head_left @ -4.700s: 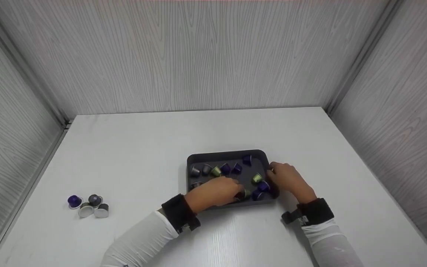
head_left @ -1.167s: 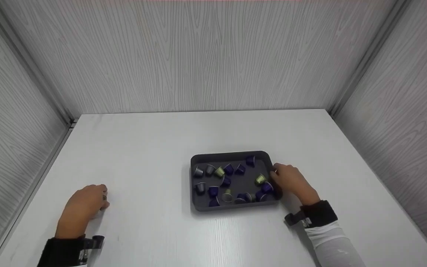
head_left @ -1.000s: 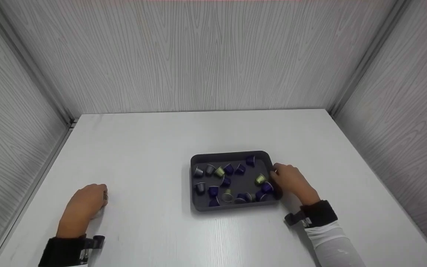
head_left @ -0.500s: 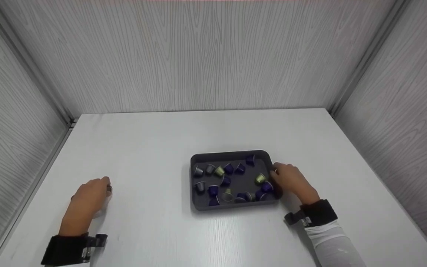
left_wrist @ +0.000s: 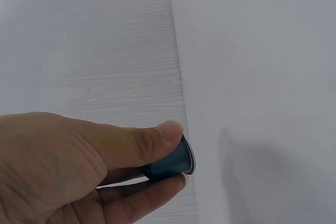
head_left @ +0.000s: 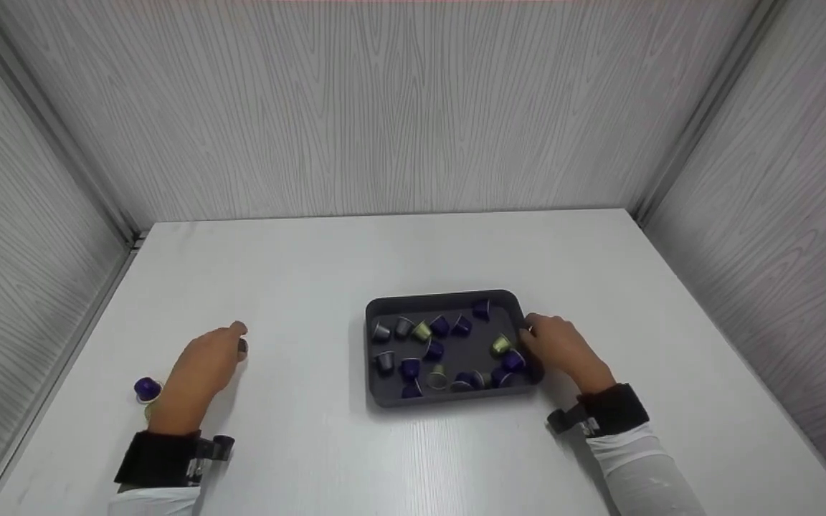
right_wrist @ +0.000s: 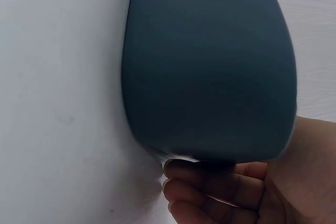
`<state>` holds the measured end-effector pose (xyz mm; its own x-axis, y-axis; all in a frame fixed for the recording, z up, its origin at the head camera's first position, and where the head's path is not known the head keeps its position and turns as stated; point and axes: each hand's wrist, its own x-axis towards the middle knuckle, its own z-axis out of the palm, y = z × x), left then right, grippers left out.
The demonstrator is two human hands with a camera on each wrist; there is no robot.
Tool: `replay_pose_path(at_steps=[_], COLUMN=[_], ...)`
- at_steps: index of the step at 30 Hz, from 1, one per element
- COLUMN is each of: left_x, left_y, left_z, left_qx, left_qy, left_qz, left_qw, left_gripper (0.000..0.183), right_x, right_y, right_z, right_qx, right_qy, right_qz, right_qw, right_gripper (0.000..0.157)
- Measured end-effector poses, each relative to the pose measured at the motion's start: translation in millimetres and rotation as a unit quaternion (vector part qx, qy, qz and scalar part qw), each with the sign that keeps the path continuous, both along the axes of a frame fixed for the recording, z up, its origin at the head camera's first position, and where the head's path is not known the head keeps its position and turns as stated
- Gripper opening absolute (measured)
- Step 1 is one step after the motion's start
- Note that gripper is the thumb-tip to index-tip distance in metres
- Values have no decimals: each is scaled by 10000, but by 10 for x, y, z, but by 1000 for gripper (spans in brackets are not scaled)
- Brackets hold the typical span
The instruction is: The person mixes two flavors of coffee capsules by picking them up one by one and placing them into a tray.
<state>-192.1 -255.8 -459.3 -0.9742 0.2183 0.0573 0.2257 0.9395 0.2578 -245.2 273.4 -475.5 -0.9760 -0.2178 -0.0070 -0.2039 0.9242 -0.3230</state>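
Between thumb and fingers, my left hand (head_left: 201, 358) pinches a dark coffee capsule (left_wrist: 170, 163), its rimmed end pointing outward in the left wrist view. That hand is over the left part of the table, apart from the tray. A purple capsule (head_left: 147, 388) lies by the left wrist, with another pale-rimmed one partly hidden behind the wrist. My right hand (head_left: 563, 351) grips the right end of a dark grey tray (head_left: 427, 398). In the right wrist view its fingers (right_wrist: 189, 190) curl against the tray's outer wall; the thumb is hidden there.
Several capsules lie scattered in the tray: purple, grey, and green, such as a green one (head_left: 501, 345) near the right end. The white table (head_left: 298, 444) is bounded by a grey wood-grain back panel (head_left: 384, 107) and side panels.
My left hand went from the tray to the capsules on the left, took hold of one, and has moved up and rightward with it. The right hand stays at the tray.
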Motion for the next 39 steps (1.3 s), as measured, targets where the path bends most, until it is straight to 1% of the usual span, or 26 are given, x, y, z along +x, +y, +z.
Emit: replay_pose_path(at_steps=[6,13,16,20,25,29,34,39], left_x=[-161,-322,-380,-447,-500,-516,-524,-543], left_y=[231,570,715,900,1113,1288,1516,1720], left_z=[55,162,185,222,272,303,352,406], left_qx=[20,133,157,167,240,322,205,20], left_qy=[238,478,612,832,972,1085,1252,1221], left_qz=[-105,-364,-498,-769,-1013,-1165,-1454,-1678], left_qw=[9997,9981,9968,9934,9898,9867,9812,9782], left_gripper=[31,31,33,33,32,28,27,27], right_x=[-1,1,-2,-5,-6,-5,-8,-10], right_y=[1,18,22,20,20,25,29,29], right_z=[-10,-12,-17,-21,-22,-19,-19,-22], right_qx=[-7,-21,-17,17,42,57,50,10], right_qy=[30,120,71,-4,11,86,124,55], right_qz=[10,49,76,79,80,83,63,52], right_qw=[10000,9999,9999,10000,10000,9999,9999,10000], right_gripper=[18,16,17,18,16,15,16,16])
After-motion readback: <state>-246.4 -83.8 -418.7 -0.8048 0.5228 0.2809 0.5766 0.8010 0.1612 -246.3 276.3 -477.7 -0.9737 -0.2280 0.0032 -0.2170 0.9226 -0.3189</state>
